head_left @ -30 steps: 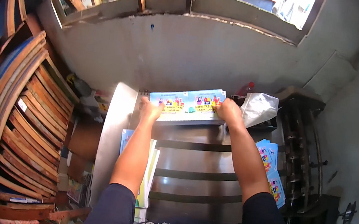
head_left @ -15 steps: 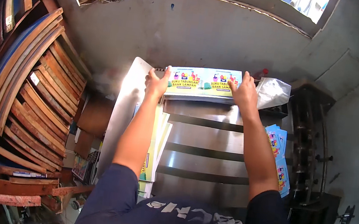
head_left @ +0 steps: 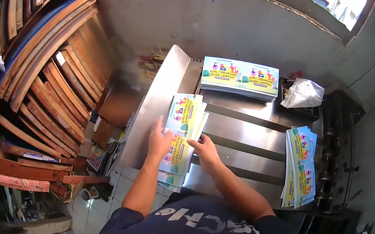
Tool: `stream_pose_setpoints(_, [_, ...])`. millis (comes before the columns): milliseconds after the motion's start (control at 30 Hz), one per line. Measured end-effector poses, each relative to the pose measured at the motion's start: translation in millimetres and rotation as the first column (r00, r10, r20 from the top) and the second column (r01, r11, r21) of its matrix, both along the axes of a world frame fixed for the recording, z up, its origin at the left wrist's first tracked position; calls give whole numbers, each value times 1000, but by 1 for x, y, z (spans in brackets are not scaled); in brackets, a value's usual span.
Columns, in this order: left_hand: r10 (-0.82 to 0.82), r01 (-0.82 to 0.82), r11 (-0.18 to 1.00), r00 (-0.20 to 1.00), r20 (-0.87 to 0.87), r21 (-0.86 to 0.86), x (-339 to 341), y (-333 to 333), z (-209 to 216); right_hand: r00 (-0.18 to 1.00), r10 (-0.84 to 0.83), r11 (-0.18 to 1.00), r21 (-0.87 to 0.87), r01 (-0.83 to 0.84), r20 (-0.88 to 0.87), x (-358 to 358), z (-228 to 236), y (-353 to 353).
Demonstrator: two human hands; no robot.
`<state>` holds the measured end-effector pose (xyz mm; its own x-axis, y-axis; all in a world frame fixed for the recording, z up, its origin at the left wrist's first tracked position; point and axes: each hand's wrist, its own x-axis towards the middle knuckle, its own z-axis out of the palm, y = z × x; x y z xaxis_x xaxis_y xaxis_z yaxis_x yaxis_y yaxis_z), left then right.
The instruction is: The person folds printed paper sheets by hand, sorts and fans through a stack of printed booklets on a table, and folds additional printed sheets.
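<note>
A stack of printed booklet covers (head_left: 183, 111), pale blue and yellow with cartoon figures, lies lengthwise at the left side of the slatted metal table. My left hand (head_left: 159, 141) is at its left edge, fingers stretched out and thumb apart. From the other side, my right hand (head_left: 206, 152) reaches the right edge of these sheets, thumb and forefinger apart. Both hands appear to touch the stack without gripping it. A thicker, neat pile of the same covers (head_left: 240, 81) rests crosswise at the far side, untouched. Another, fanned-out pile of covers (head_left: 302, 165) lies at the right.
A black tray (head_left: 309, 111) holding a white plastic bag (head_left: 303, 94) stands at the far right. An upright metal plate (head_left: 158, 108) borders the table's left. Wooden frames (head_left: 53, 94) are stacked beyond it. Dark machine parts (head_left: 334, 155) line the right side.
Both hands have let go of the far pile and come back to the left stack. The view has shifted, so the table appears farther right.
</note>
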<state>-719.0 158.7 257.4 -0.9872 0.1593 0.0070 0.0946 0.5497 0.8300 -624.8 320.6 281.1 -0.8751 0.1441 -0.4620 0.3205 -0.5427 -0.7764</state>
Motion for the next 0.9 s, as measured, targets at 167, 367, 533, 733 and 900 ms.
stream_pose_setpoints(167, [-44,-2,991,940,339,135,-3,-7,9,998,53,989,134,-56,28,4,-4,-11])
stream_pose_setpoints(367, [-306,-15,744,881,361,668,7,-5,44,988,-81,917,380,126,-131,14,23,-28])
stream_pose_setpoints(533, [-349,295,560,931,-102,774,39,29,146,761,70,844,446,299,-644,22,94,17])
stream_pose_setpoints(733, [-476,337,619,880,-3,710,50,49,98,883,198,833,547,77,-426,48,88,62])
stream_pose_setpoints(900, [-508,405,588,858,-69,700,76,53,55,863,31,908,376,187,-504,63,51,51])
